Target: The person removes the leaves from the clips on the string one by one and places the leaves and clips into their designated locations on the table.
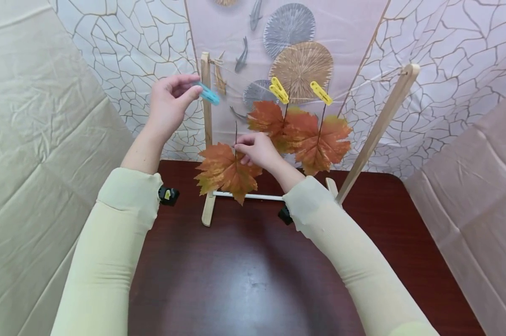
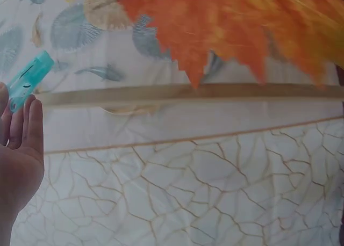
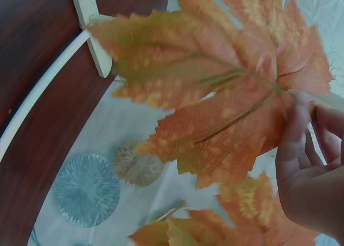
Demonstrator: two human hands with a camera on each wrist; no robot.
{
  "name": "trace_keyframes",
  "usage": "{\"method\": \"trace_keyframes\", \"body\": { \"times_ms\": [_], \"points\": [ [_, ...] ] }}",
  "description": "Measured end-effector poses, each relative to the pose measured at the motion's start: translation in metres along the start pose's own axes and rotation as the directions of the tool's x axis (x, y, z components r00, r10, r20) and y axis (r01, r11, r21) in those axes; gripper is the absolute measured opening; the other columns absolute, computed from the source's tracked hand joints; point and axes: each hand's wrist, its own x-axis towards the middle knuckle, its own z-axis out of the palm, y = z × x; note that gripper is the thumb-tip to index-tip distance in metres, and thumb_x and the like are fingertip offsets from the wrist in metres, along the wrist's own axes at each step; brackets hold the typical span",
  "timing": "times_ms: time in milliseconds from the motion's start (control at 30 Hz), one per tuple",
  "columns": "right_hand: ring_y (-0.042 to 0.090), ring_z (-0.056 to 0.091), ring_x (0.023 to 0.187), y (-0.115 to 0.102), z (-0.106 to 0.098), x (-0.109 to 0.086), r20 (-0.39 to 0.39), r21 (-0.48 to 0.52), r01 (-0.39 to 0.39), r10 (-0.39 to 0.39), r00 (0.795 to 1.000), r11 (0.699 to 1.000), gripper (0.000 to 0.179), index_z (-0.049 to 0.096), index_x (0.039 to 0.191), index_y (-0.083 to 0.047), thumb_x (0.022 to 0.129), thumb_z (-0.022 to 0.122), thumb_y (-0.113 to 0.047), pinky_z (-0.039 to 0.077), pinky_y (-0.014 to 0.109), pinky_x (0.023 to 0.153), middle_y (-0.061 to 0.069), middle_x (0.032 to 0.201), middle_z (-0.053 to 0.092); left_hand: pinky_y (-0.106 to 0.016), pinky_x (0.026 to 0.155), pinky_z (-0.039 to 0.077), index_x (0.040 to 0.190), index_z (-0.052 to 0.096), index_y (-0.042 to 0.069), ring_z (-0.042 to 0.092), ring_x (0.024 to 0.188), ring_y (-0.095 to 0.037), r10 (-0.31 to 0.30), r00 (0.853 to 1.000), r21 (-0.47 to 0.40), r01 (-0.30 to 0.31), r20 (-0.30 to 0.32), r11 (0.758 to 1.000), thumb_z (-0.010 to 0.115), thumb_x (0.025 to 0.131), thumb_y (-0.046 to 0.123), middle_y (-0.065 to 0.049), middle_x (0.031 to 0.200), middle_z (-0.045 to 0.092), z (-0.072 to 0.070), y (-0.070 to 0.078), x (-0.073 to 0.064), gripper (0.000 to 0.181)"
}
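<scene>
My left hand [image 1: 169, 102] pinches a light-blue clothespin [image 1: 208, 94] beside the top of the left wooden post. In the left wrist view the clothespin [image 2: 31, 79] sticks out from between thumb and fingers. Lower down, my right hand [image 1: 259, 150] pinches an orange maple leaf [image 1: 228, 170] by its stem, the stem pointing up. The right wrist view shows this leaf [image 3: 231, 79] spread out flat, with thumb and finger at its base. Right of it, two more orange leaves [image 1: 270, 119] [image 1: 322, 144] hang from the string, held by yellow clothespins [image 1: 279, 91] [image 1: 321, 93].
A string [image 1: 358, 88] runs between the left wooden post [image 1: 207, 107] and the right post [image 1: 376, 133]. A white bar [image 1: 253, 196] joins their feet. The frame stands on a dark red-brown table [image 1: 244, 280], before a patterned cloth backdrop [image 1: 454, 79].
</scene>
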Motion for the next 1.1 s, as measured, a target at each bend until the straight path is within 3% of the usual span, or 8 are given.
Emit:
{"method": "trace_keyframes", "body": {
  "times_ms": [200,400,600,733,933,1033,1100],
  "points": [
    [0.016,0.055,0.074,0.011,-0.009,-0.008,-0.051,-0.073,0.045,-0.048,0.998,0.996,0.025,0.068,0.107,-0.007,0.094,0.056,-0.025,0.047,0.027,0.067,0.009,0.111,0.066,-0.014,0.078,0.049,0.110,0.065,-0.002,0.061,0.075,-0.001,0.001,1.000,0.040,0.000,-0.007,0.999,0.068,0.085,0.013,0.015,0.079,0.063,-0.011,-0.021,-0.010,0.029],
    [0.020,0.058,0.094,0.019,-0.016,-0.017,-0.081,-0.079,0.076,-0.083,0.993,0.994,0.025,0.071,0.104,-0.006,0.093,0.057,-0.024,0.046,0.031,0.078,0.010,0.110,0.067,-0.014,0.080,0.049,0.115,0.064,0.002,0.060,0.080,0.000,-0.060,0.998,0.110,0.060,-0.008,0.992,0.066,0.087,0.019,0.014,0.084,0.062,-0.020,-0.037,-0.021,0.033],
    [0.014,0.059,0.091,0.023,-0.020,-0.027,-0.081,0.068,0.108,-0.102,0.992,0.992,0.022,0.069,0.102,-0.001,0.090,0.062,-0.018,0.048,0.029,0.081,0.014,0.108,0.067,-0.014,0.080,0.048,0.117,0.064,0.005,0.060,0.084,0.000,-0.126,0.992,0.144,0.121,0.025,0.982,0.067,0.086,0.024,0.014,0.085,0.062,-0.026,-0.054,-0.033,0.037],
    [0.009,0.060,0.087,0.024,-0.026,-0.035,-0.083,0.147,0.154,-0.143,0.986,0.977,0.016,0.068,0.098,0.000,0.088,0.064,-0.013,0.048,0.026,0.080,0.007,0.098,0.068,-0.014,0.078,0.046,0.118,0.064,0.008,0.058,0.086,-0.001,-0.172,0.984,0.189,0.160,0.048,0.969,0.069,0.084,0.030,0.014,0.089,0.061,-0.030,-0.068,-0.041,0.041],
    [0.008,0.058,0.082,0.031,-0.039,-0.047,-0.104,0.153,0.156,-0.141,0.984,0.976,0.021,0.066,0.098,0.002,0.091,0.060,-0.018,0.048,0.027,0.079,-0.013,0.082,0.064,-0.013,0.077,0.045,0.118,0.061,0.006,0.057,0.086,0.000,-0.203,0.973,0.181,0.182,0.106,0.966,0.070,0.084,0.026,0.016,0.091,0.059,-0.034,-0.085,-0.051,0.040],
    [0.008,0.058,0.085,0.038,-0.047,-0.052,-0.133,0.135,0.146,-0.128,0.983,0.980,0.025,0.066,0.099,0.002,0.092,0.059,-0.021,0.047,0.027,0.081,-0.014,0.080,0.064,-0.012,0.077,0.046,0.119,0.059,0.003,0.057,0.085,0.001,-0.216,0.964,0.176,0.188,0.155,0.966,0.069,0.085,0.023,0.014,0.091,0.059,-0.035,-0.093,-0.057,0.041],
    [0.008,0.058,0.087,0.044,-0.052,-0.055,-0.158,0.119,0.138,-0.118,0.980,0.983,0.027,0.066,0.100,0.003,0.092,0.060,-0.022,0.046,0.027,0.082,-0.006,0.086,0.068,-0.012,0.078,0.046,0.121,0.058,0.003,0.057,0.086,0.002,-0.242,0.954,0.187,0.209,0.175,0.960,0.068,0.086,0.023,0.010,0.096,0.061,-0.036,-0.099,-0.061,0.042]
  ]
}}
